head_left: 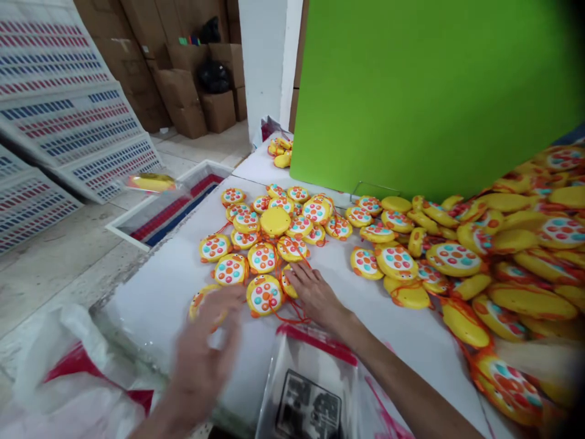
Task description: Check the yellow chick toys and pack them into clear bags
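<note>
My right hand (315,296) lies with its fingers stretched over the edge of a yellow duck-shaped toy (287,283) that carries an orange cord. My left hand (208,344), smeared by motion, is at the table's front left, thumb and fingers apart, with nothing visible in it. Behind its fingertips a yellow toy (199,303) is partly hidden. Between both hands sits another duck toy (265,295), with coloured dots on a white face. In front of me is a stack of clear plastic bags (315,372) with a red edge and a black printed panel.
A large pile of yellow toys (503,256) covers the table's right side, before a green board (411,91). Over a white-rimmed crate (132,228) on the left, a clear-wrapped yellow toy (153,182) appears in mid-air. White baskets (82,122) are stacked behind; cartons (183,97) stand farther back.
</note>
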A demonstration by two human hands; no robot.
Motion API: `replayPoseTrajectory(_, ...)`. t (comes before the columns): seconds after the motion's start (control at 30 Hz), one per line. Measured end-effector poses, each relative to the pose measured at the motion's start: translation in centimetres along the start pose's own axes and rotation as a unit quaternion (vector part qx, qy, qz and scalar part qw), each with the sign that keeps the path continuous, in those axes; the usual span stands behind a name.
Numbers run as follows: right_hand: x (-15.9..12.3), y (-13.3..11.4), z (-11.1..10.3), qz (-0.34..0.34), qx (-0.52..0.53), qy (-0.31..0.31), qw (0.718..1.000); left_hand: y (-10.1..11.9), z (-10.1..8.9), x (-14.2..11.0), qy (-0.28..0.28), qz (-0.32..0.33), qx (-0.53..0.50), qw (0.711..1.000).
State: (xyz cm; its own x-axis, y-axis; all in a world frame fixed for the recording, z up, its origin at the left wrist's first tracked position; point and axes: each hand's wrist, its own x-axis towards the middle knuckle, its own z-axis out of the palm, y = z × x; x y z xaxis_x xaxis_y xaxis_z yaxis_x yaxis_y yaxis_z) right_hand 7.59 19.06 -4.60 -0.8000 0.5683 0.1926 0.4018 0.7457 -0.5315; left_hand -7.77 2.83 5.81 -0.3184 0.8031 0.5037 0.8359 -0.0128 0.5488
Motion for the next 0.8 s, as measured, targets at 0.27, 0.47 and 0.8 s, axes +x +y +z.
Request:
replayPoseTrajectory(0.27, -3.5, -0.6, -2.4, 0.167, 0.394, 0.025, 0.903, -2.0, 13.5, -10.9, -0.178, 0.235, 0.103, 0.950)
replayPoseTrajectory(0.47, -8.1, -2.5, -3.4, 0.290, 0.643, 0.113, 0.700, -1.3, 12.8, -10.0, -0.233, 0.230, 0.082, 0.941)
replayPoseTrajectory(0.8, -13.8, -3.2, -3.6, 0.360, 0.578, 0.068, 0.729, -0.9, 12.1, -9.0, -0.307, 0.089, -0.021, 0.947)
